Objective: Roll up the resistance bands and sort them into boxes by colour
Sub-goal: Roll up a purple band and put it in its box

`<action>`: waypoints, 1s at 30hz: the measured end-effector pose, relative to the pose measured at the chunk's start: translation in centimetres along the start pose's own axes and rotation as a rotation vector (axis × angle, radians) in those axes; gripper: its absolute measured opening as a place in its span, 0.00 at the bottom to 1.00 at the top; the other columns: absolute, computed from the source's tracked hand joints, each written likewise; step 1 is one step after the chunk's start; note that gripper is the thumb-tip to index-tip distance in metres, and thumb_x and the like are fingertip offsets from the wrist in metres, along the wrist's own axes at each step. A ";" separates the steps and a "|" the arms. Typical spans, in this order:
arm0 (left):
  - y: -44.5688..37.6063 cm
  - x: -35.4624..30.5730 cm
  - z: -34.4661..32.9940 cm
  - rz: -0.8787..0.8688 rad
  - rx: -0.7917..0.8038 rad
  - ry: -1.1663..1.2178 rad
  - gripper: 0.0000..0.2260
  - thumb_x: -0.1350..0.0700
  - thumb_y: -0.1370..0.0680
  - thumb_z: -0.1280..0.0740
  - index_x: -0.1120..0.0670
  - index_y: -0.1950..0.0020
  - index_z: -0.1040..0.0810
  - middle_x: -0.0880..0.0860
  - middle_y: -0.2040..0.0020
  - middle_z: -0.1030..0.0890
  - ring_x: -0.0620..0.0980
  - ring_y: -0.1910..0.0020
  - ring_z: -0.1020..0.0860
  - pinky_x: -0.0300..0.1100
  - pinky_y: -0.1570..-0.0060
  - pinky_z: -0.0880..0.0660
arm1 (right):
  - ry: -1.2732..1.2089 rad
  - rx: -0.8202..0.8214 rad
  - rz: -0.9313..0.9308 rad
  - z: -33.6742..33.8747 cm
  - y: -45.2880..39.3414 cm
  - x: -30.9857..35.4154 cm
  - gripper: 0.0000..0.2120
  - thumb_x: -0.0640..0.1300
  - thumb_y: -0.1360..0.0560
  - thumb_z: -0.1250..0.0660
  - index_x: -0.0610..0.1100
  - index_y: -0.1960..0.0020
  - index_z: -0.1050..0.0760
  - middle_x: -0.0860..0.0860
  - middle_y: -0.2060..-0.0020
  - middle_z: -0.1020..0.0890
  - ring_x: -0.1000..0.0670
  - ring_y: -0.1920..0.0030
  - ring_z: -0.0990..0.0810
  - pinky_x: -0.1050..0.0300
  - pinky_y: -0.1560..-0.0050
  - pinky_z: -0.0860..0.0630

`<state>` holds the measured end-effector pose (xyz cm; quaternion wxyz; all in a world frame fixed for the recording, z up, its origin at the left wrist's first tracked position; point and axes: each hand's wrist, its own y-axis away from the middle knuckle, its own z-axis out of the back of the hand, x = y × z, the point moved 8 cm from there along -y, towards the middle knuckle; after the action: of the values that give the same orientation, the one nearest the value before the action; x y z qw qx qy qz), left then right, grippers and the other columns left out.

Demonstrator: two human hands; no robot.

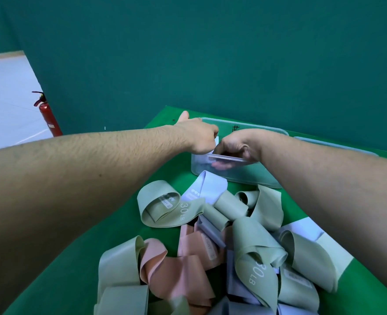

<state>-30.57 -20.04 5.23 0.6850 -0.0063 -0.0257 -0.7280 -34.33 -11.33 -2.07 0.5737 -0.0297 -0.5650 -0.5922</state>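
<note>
Both my hands reach over the near rim of a clear plastic box (233,176) at the far end of the green table. My left hand (199,137) is curled into a fist, knuckles up. My right hand (235,148) meets it, and its fingers show blurred through the box wall. A small piece of a pale band (216,140) shows between the two hands, which pinch it; the rest of it is hidden. In front of the box lies a loose pile of bands: sage green (163,205), pink (178,276) and lilac (210,186).
A second clear box (329,145) stands to the right of the first, mostly behind my right forearm. White paper (301,230) lies under the pile's right side. A red fire extinguisher (49,117) stands on the floor at left, by the teal wall.
</note>
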 end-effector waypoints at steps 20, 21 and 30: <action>-0.2 0.2 0.0 0.019 -0.018 -0.016 0.07 0.57 0.23 0.46 0.47 0.50 0.31 0.43 0.62 0.29 0.50 0.48 0.34 0.52 0.47 0.45 | 0.302 -0.080 0.032 0.6 0.3 0.4 0.07 0.39 0.23 0.31 0.38 0.59 0.23 0.45 0.66 0.21 0.51 0.67 0.22 0.61 0.69 0.22; -0.2 0.2 0.0 0.021 -0.011 -0.024 0.08 0.57 0.23 0.46 0.47 0.50 0.30 0.43 0.62 0.29 0.50 0.48 0.33 0.52 0.47 0.45 | 0.305 -0.074 0.034 0.6 0.4 0.4 0.07 0.39 0.24 0.31 0.39 0.60 0.23 0.45 0.66 0.21 0.50 0.67 0.23 0.61 0.67 0.23; -0.3 -0.2 -0.1 0.027 0.010 -0.045 0.09 0.56 0.23 0.47 0.47 0.49 0.29 0.43 0.62 0.28 0.51 0.47 0.29 0.52 0.46 0.44 | 0.353 -0.084 0.065 0.7 1.1 0.5 0.11 0.40 0.25 0.30 0.41 0.65 0.24 0.48 0.76 0.23 0.51 0.71 0.25 0.64 0.72 0.28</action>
<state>-30.81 -19.85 5.12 0.6939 -0.0195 -0.0448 -0.7184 -34.15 -10.81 -0.79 0.6810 0.0324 -0.4291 -0.5925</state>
